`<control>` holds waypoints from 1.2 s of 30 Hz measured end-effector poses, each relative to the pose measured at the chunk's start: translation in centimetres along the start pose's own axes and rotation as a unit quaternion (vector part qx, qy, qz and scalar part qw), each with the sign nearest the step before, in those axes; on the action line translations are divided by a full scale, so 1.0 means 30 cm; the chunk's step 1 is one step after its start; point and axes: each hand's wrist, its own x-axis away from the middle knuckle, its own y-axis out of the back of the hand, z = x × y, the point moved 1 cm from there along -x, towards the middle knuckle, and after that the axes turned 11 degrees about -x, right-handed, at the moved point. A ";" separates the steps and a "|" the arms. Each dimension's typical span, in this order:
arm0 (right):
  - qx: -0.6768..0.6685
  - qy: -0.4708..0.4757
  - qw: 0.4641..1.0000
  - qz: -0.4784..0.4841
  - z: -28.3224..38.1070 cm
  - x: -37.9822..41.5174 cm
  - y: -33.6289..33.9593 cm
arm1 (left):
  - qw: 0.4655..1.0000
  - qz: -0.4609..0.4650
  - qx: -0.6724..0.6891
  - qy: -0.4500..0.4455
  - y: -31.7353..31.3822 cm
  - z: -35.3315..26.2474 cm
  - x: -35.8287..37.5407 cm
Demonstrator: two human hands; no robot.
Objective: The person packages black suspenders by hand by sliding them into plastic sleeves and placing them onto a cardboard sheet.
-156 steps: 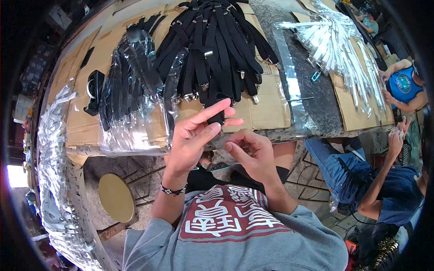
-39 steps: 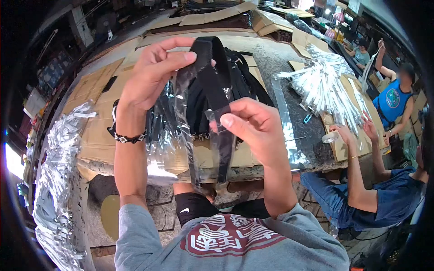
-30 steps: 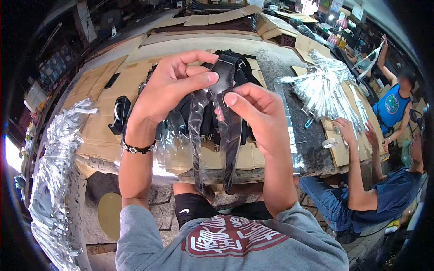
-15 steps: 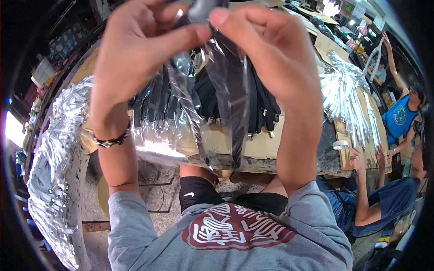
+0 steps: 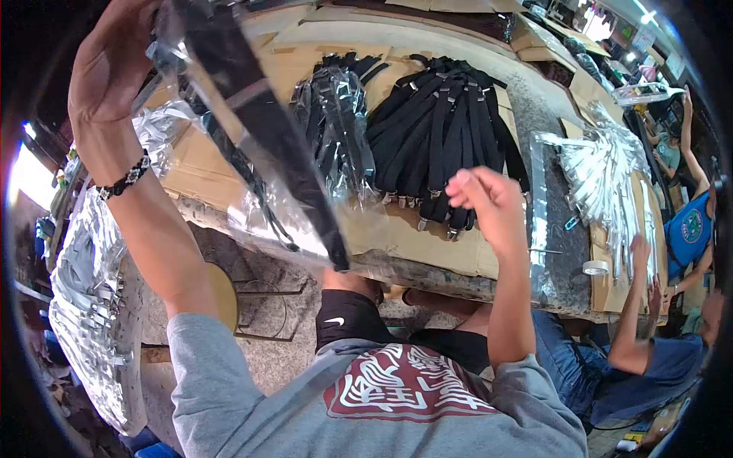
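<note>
Risk: the black strap (image 5: 267, 145) could slide out of its clear sleeve (image 5: 229, 198), hanging steep with only the top held.
Left hand (image 5: 114, 69): raised high at upper left, fingers pinching the sleeve's top end.
Right hand (image 5: 489, 206): free, fingers loosely bunched, holding nothing, above the tabletop (image 5: 450, 244).
Strap: in mid-air, slanting down toward the lap.

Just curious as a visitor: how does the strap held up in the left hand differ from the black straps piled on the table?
The held strap sits inside a clear plastic sleeve; the piled straps are bare. The held strap hangs alone in the air, slanting down from the left hand; the piled straps lie fanned out flat together on cardboard. The piled straps show metal clips at their ends; none shows on the held strap. Both are black bands.
</note>
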 end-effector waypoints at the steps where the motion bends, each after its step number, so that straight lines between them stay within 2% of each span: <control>1: -0.005 -0.030 1.000 -0.005 -0.058 0.021 0.011 | 0.999 -0.002 0.030 0.038 0.023 0.010 0.004; 2: 0.003 -0.048 0.999 -0.003 -0.089 0.050 0.021 | 0.997 -0.004 0.051 0.054 0.040 0.038 0.013; 5: -0.041 -0.094 0.995 -0.012 -0.208 0.116 0.051 | 0.984 -0.135 0.026 0.116 0.265 0.185 0.076; 8: -0.065 -0.130 0.989 -0.015 -0.285 0.166 0.072 | 0.970 -0.173 0.101 0.137 0.368 0.292 0.108; 10: -0.076 -0.147 0.986 -0.018 -0.321 0.190 0.072 | 0.973 0.035 0.220 0.056 0.378 0.289 0.119; 12: -0.076 -0.152 0.985 -0.020 -0.335 0.214 0.065 | 0.972 -0.049 0.224 0.058 0.427 0.297 0.143; 14: -0.080 -0.161 0.983 -0.030 -0.360 0.232 0.064 | 0.960 -0.211 0.095 0.156 0.425 0.326 0.145; 15: -0.081 -0.168 0.982 -0.037 -0.374 0.238 0.066 | 0.935 -0.289 0.027 0.202 0.396 0.327 0.140; 16: -0.083 -0.175 0.980 -0.043 -0.386 0.242 0.068 | 0.963 -0.194 0.049 0.181 0.349 0.322 0.141; 17: -0.085 -0.183 0.978 -0.050 -0.397 0.247 0.067 | 0.974 -0.124 0.052 0.184 0.411 0.371 0.145; 20: -0.103 -0.206 0.971 -0.069 -0.420 0.256 0.068 | 0.966 -0.130 -0.016 0.224 0.425 0.405 0.140; 27: -0.106 -0.205 0.966 -0.120 -0.456 0.257 0.092 | 0.975 0.020 -0.023 0.222 0.403 0.530 0.070; 28: -0.119 -0.202 0.963 -0.131 -0.476 0.257 0.097 | 0.972 0.014 -0.016 0.236 0.384 0.558 0.058; 31: -0.139 -0.194 0.957 -0.163 -0.524 0.264 0.104 | 0.946 0.085 -0.027 0.312 0.395 0.718 0.022; 34: -0.125 -0.188 0.960 -0.166 -0.525 0.260 0.105 | 0.909 0.087 0.011 0.408 0.413 0.903 -0.006; 36: -0.122 -0.195 0.956 -0.183 -0.527 0.260 0.098 | 0.917 0.052 -0.018 0.396 0.410 1.008 -0.024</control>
